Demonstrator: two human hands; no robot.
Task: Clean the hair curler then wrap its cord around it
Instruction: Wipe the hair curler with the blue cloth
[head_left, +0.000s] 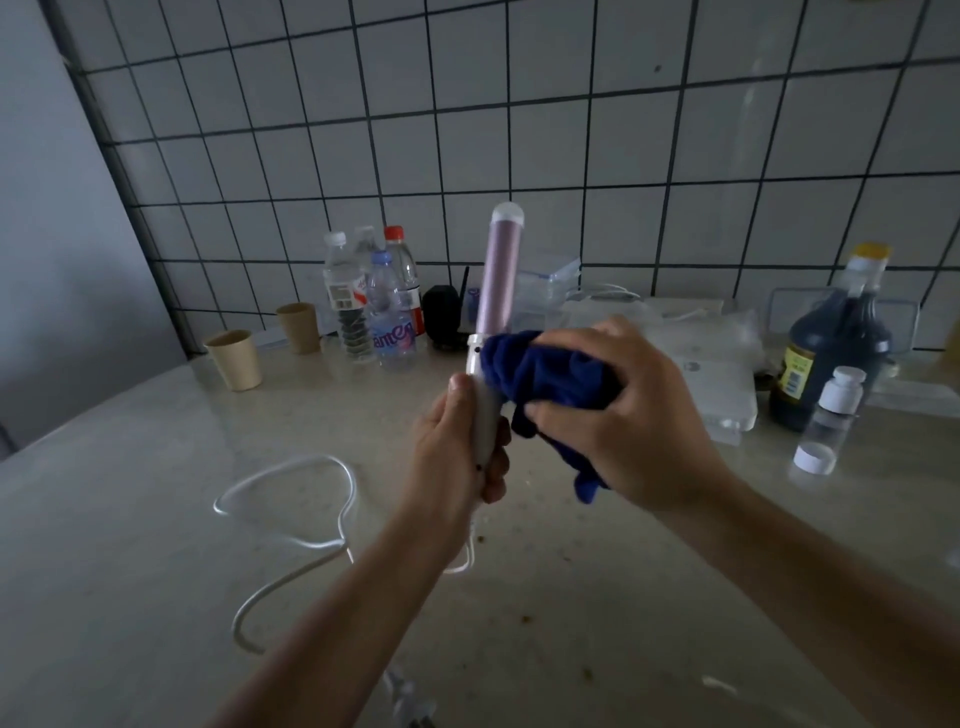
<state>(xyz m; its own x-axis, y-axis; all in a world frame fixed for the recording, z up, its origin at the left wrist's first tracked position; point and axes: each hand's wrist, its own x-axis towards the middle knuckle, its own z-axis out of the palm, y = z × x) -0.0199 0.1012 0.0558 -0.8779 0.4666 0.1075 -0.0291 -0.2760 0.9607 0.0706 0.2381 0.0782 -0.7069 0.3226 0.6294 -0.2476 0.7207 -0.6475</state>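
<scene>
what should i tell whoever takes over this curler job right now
The left hand grips the white handle of the hair curler, holding it upright. The right hand presses a blue cloth against it where the handle meets the pink barrel. The cord lies in loose loops on the countertop, unwrapped.
Done: wiping is under way.
Left: finish wiping, then wrap the cord around the curler.

pink-barrelled white hair curler (497, 280), blue cloth (545, 374), white cord (291, 519), beige cups (235, 359)
</scene>
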